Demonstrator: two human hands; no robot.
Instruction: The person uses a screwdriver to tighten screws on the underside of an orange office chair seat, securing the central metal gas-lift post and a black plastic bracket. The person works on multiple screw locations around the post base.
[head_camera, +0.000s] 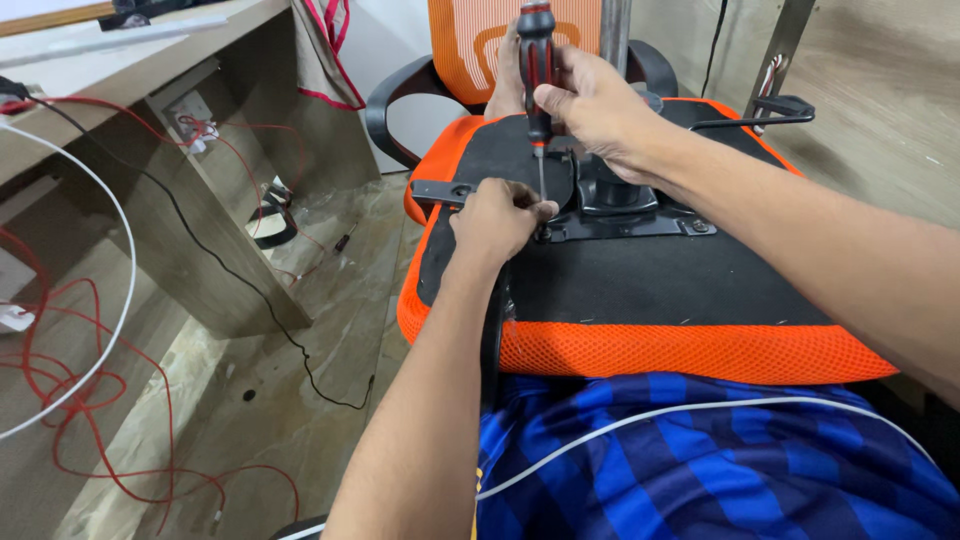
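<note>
Kneeling close, blue checked shirt (700, 470) nearest. Overturned orange chair seat (650, 350) on lap. Left hand (495, 218) pinches at mechanism plate (620, 225); right hand (595, 105) wraps screwdriver (537, 70), tip down. Fastening looks midway, armrest bracket (440, 192) loose-looking.

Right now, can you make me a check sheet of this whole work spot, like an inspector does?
Surface: upturned orange chair seat, black underside facing up, resting against the person's lap.
Job's things: red-and-black screwdriver, upright, tip at the black metal bracket.
Clutter: small dark bits on the floor.
Grips: right hand wraps the screwdriver handle; left hand pinches at the shaft tip.
Cables: red wires, white cable and black cable on the left; a white cord across the blue checked shirt.
Surroundings: wooden desk at left, stone floor.
</note>
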